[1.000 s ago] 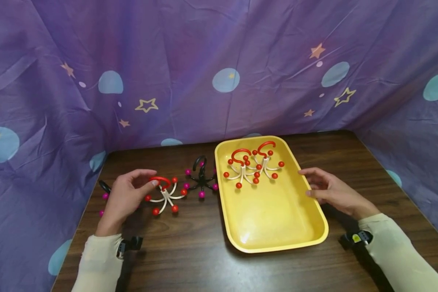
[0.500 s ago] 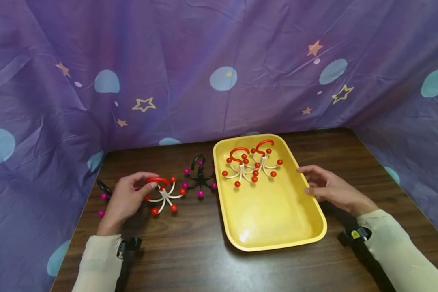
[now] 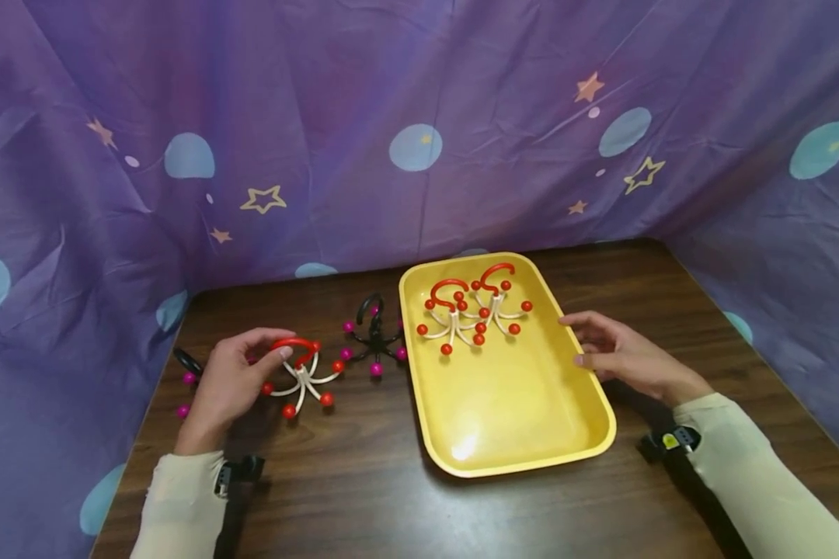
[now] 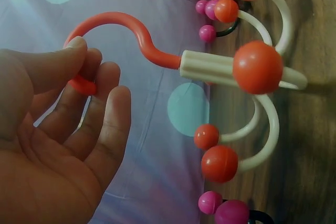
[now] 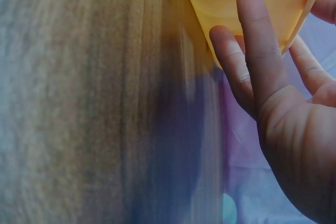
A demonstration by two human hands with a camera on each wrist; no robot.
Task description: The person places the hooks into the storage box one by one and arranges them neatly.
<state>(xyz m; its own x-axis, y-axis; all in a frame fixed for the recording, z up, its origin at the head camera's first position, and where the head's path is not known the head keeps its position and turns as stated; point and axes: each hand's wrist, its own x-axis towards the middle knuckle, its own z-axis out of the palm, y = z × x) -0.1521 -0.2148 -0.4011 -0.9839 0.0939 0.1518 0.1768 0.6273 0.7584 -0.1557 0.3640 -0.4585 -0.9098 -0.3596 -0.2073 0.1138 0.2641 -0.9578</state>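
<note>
In the head view my left hand [image 3: 231,384] pinches the red hook of a white multi-arm hanger hook [image 3: 303,376] with red ball tips. The left wrist view shows thumb and fingertips on the hook's curved end [image 4: 113,18], the white arms [image 4: 210,67] standing off toward the table. On the right, my right hand [image 3: 632,353] holds the long side rim of a yellow tray [image 3: 506,407], thumb at the rim. Two fingers [image 5: 257,40] lie against its outer wall in the right wrist view. Two red-and-white hanger hooks [image 3: 454,314] stand inside the tray's far end.
A black hanger hook [image 3: 375,338] with magenta balls stands between the left hand and the tray. Another black one [image 3: 189,363] is partly hidden behind the left hand. A brown wooden table [image 3: 349,497] carries everything, backed by a purple star-patterned curtain [image 3: 349,93].
The head view has swung slightly, so the whole scene sits farther left and up. The hanger hook in my left hand has turned a little. Both hands keep their holds.
</note>
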